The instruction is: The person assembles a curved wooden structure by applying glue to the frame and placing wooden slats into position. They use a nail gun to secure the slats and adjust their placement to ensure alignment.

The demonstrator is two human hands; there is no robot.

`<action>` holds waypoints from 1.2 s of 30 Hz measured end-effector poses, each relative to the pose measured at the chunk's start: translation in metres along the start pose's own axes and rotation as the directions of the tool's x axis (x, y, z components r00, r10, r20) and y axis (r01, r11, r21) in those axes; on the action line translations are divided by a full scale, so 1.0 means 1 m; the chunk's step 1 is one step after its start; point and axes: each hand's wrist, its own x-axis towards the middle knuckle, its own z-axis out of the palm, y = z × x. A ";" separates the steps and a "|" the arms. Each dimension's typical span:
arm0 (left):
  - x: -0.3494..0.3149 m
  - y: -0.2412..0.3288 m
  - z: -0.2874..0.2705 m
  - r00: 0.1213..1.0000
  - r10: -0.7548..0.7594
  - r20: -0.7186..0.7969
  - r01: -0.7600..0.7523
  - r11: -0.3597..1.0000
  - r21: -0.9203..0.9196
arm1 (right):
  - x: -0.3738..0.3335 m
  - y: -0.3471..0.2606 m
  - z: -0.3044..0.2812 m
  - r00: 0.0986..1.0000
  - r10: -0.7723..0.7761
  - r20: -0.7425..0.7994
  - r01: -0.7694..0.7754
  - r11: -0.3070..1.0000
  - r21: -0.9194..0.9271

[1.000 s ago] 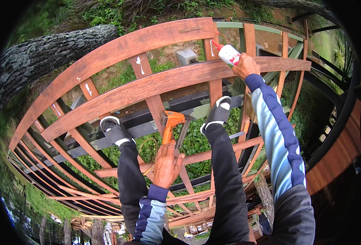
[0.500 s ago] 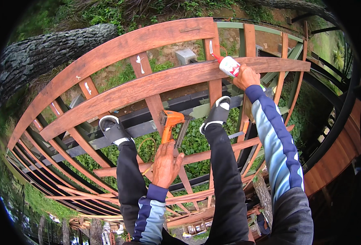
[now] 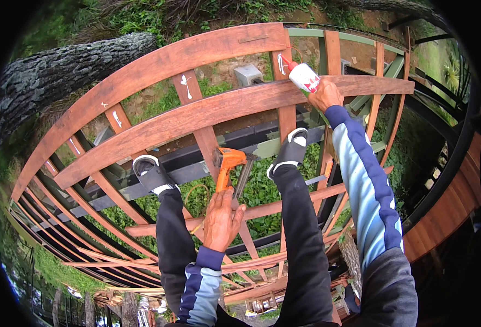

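Tree trunk point(image 3: 77, 82): slants beyond the frame at far left.
Outer plank point(image 3: 142, 65): lies across the crosspieces point(image 3: 206, 143), which carry its weight over the gaps.
Left shoe point(image 3: 153, 173): planted at a dark beam, probably because the openings give no footing.
White streaks point(image 3: 186, 86): lie on the bare wood between outer plank and middle plank point(image 3: 224, 111).
Left hand point(image 3: 222, 220): back upward, fingers meeting the handle's lower end, thumb apart; whether they close round it, I cannot tell.
Orange tool point(image 3: 230, 159): between the shoes, handle toward the person, apparently steadied by that hand.
Right shoe point(image 3: 289, 152): set wide of the left, likely for balance.
Bottle point(image 3: 305, 77): above the middle plank, tilted so its red nozzle point(image 3: 288, 62) points at a streaked crosspiece.
Right hand point(image 3: 326, 95): fingers clamped round the bottle's base end, leaving the nozzle free.
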 end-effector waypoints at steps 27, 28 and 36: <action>0.002 0.000 0.007 0.999 0.023 0.046 -0.028 0.993 0.112 | -0.062 0.051 0.099 0.965 -0.039 -0.260 0.250 0.446 0.859; 0.002 0.000 0.006 0.998 0.019 0.056 -0.025 0.994 0.110 | -0.069 0.050 0.095 0.962 -0.031 -0.273 0.258 0.448 0.856; 0.011 0.027 -0.006 0.999 0.046 0.022 -0.047 0.997 0.060 | -0.119 0.024 0.042 0.949 0.042 -0.311 0.297 0.206 0.932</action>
